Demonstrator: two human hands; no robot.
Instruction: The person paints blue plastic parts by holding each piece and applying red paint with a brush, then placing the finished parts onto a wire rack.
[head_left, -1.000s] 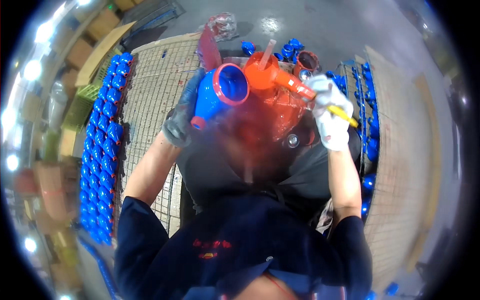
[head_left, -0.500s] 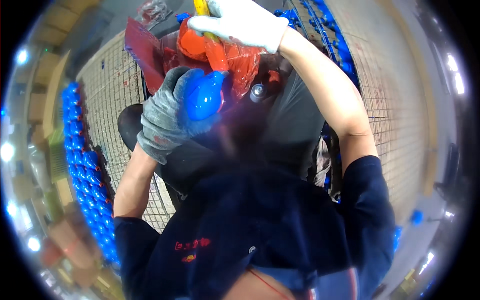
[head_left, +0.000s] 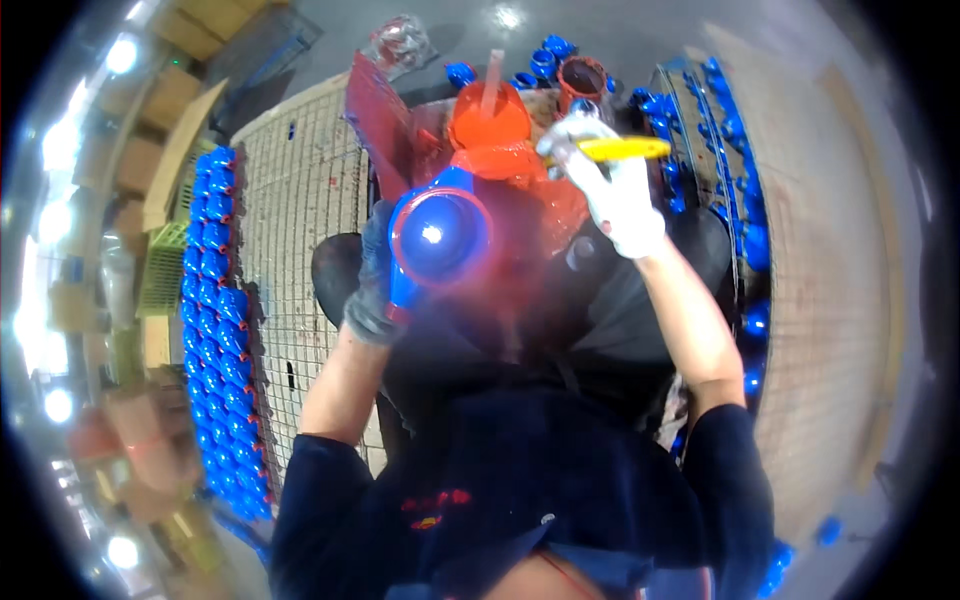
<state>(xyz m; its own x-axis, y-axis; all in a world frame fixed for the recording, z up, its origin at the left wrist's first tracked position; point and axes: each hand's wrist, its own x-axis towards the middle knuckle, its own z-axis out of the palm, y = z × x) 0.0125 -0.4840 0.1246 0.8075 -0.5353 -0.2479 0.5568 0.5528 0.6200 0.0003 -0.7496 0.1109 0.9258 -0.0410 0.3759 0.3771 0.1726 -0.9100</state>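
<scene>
Left hand [head_left: 374,275], grey glove, gripping a hollow blue fitting [head_left: 440,236] by its left side; most of the fingers hidden behind it. Fitting held up over the lap, wide red-rimmed mouth turned toward the viewer, bright glint inside, narrow red-tipped end pointing down near the wrist. Right hand [head_left: 605,185], white glove with red stains, closed around a yellow-handled paintbrush [head_left: 625,148]; handle sticks out to the right, orange-coated head reaches left to the fitting's upper end, contact or small gap cannot be told. Just beyond the brush head, an orange paint container [head_left: 490,125] with a translucent strip [head_left: 492,82] standing in it. Red-smeared board [head_left: 378,125] leaning left of the container; red-coated sheet [head_left: 562,212] below and right of it. Farther out, a red-stained can [head_left: 583,78], a few loose blue pieces [head_left: 545,62], and a clear plastic bag [head_left: 398,45] on the floor. To the left, wire-mesh surface [head_left: 300,190], rows of blue fittings [head_left: 218,330] packed along its outer left edge. To the right, second mesh surface [head_left: 815,270], more blue pieces [head_left: 750,205] along its near left edge
</scene>
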